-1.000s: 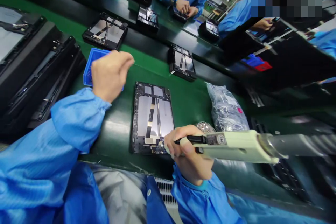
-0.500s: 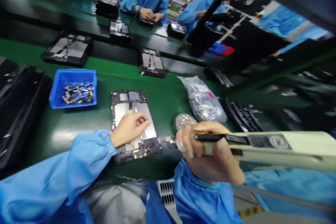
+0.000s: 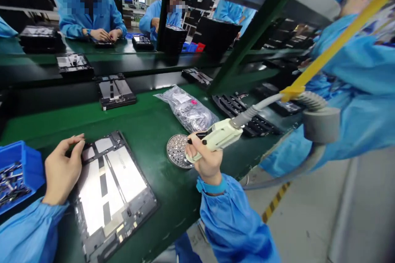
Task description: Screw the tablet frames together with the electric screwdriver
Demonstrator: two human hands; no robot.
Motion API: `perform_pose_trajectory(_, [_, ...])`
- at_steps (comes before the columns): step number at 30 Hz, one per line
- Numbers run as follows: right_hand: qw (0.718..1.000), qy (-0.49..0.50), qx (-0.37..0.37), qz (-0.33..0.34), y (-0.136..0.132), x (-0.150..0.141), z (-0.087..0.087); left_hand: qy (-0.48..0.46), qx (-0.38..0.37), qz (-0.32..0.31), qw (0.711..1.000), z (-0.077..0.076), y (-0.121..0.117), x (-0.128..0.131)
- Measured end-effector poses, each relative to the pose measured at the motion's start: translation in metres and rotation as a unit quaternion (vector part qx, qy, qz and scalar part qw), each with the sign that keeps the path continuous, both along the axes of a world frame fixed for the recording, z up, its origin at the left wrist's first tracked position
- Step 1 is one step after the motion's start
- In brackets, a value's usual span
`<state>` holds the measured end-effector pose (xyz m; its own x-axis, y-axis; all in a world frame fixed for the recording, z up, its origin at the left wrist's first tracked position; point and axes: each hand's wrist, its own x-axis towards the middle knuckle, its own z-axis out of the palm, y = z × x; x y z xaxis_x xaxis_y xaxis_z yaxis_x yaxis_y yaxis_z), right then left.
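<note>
An opened tablet back (image 3: 111,189) with silver plates and black ribbon strips lies on the green bench (image 3: 145,123) in front of me. My left hand (image 3: 61,168) rests on the tablet's upper left corner, fingers curled and pinched at the frame edge. My right hand (image 3: 205,158) is wrapped round a cream electric screwdriver (image 3: 220,135). The driver's tip points down at a round dish of screws (image 3: 178,151). A grey hose (image 3: 268,104) runs from the driver up to the right.
A blue bin of metal parts (image 3: 17,172) sits at the left edge. A clear bag of parts (image 3: 188,109) lies behind the dish. More opened tablets (image 3: 115,90) ride the belt behind. People in blue coats work across the line and at my right (image 3: 348,90).
My view swung to the right. My left hand moved from the tablet's middle to its upper left corner. My right hand carried the screwdriver off the tablet's edge over to the screw dish.
</note>
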<state>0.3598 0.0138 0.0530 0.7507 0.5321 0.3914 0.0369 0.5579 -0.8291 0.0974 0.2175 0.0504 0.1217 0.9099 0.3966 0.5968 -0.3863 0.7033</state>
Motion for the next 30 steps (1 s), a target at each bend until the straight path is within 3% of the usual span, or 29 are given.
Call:
perform_pose_trajectory(3, [0.999,-0.025,-0.026,-0.008,-0.001,0.002,-0.005,0.002,-0.088,0.004,0.996,-0.003,0.004,0.007])
perform_pose_trajectory(8, [0.998,-0.03,-0.04,-0.024,0.002,0.003,-0.009,-0.004,-0.168,-0.03,0.985,0.003,-0.022,0.017])
perform_pose_trajectory(10, [0.998,-0.029,-0.039,-0.029,0.003,0.003,-0.01,-0.026,-0.186,-0.017,0.982,0.008,-0.028,0.019])
perform_pose_trajectory(16, [0.998,-0.033,-0.038,-0.038,0.004,0.004,-0.01,-0.071,-0.147,0.059,0.985,0.021,-0.027,0.018])
perform_pose_trajectory(20, [0.998,-0.035,-0.051,-0.027,0.003,0.003,-0.009,-0.093,-0.136,0.087,0.982,0.022,-0.021,0.012])
perform_pose_trajectory(24, [0.996,-0.039,-0.077,-0.008,0.003,0.0,-0.01,-0.117,-0.125,0.086,0.981,0.015,-0.014,0.001])
perform_pose_trajectory(30, [0.996,-0.041,-0.063,-0.056,0.003,0.003,-0.012,-0.12,-0.127,0.067,0.982,0.013,-0.007,-0.011])
